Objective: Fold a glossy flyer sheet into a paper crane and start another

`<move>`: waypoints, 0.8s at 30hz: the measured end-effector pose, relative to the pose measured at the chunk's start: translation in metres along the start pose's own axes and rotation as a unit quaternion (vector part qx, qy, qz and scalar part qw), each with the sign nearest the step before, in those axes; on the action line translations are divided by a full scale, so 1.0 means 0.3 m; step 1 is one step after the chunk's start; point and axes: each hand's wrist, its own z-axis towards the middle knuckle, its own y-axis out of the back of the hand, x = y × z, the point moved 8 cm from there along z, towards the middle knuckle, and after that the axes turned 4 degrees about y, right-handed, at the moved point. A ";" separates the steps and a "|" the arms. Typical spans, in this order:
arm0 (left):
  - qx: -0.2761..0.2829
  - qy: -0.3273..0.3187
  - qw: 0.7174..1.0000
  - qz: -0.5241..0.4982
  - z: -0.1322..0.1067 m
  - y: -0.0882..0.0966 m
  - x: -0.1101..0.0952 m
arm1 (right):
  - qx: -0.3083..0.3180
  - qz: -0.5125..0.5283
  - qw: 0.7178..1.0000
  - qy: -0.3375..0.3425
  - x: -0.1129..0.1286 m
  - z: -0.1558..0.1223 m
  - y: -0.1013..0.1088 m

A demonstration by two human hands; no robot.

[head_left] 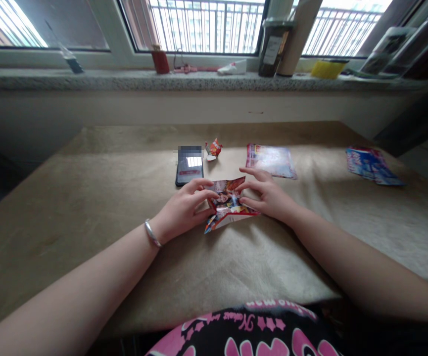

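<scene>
A colourful printed sheet of paper (229,205), partly folded, lies on the tan table (87,198) in front of me. My left hand (184,207) pinches its left edge with curled fingers; a silver bracelet (152,233) circles that wrist. My right hand (267,194) presses on the paper's right side, fingers bent and fingertips on the fold. Just beyond the paper lies a black phone (189,168) with its screen lit.
A small folded paper figure (213,148) sits behind the phone. A flat printed sheet (270,160) lies to the right of it, and more printed sheets (372,165) near the table's right edge. The windowsill (124,79) holds a red cup (160,62), a dark jar (273,49) and a yellow box (327,69).
</scene>
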 end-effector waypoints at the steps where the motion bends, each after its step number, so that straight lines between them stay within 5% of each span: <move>1: -0.009 0.005 1.000 0.012 -0.002 0.005 0.001 | 0.002 0.005 1.000 0.004 0.000 0.002 -0.002; 10: 0.003 0.011 0.999 -0.039 0.002 -0.016 0.012 | 0.012 0.071 0.997 0.034 0.015 0.013 -0.023; 24: 0.056 0.028 0.996 -0.070 -0.001 -0.059 0.026 | 0.015 0.150 0.988 -0.027 -0.005 0.008 -0.056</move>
